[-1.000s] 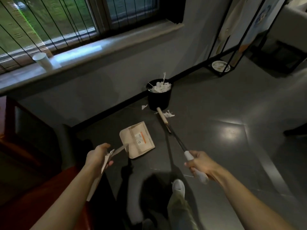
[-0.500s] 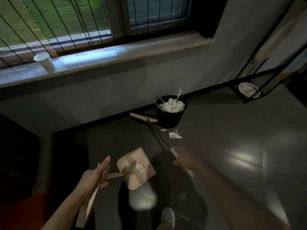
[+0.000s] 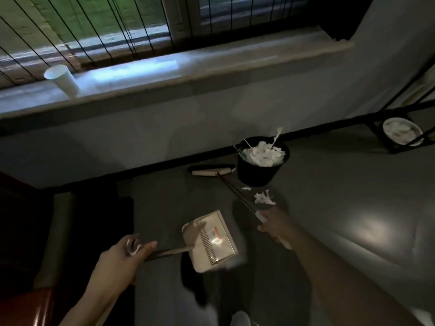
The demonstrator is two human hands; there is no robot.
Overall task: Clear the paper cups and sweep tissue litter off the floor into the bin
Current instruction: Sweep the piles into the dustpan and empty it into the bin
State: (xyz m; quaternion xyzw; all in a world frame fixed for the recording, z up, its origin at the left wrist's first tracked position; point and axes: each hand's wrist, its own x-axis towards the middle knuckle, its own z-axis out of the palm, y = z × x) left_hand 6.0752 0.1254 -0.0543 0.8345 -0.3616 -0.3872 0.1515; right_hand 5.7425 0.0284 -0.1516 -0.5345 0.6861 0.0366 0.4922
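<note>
The long-handled wooden broom (image 3: pixel 213 171) has swung left of the round black bin (image 3: pixel 259 171), right hand (image 3: pixel 274 223) clamped on it, left hand (image 3: pixel 122 257) gripping the beige plastic dustpan (image 3: pixel 211 238), white tissue scraps (image 3: pixel 263 198) still unswept.

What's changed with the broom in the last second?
The broom head has swung left, from beside the tissue scraps in front of the bin to the wall left of it. The scraps lie unswept. The right hand still grips the broom, the left hand the dustpan; the paper cup stays on the sill.
</note>
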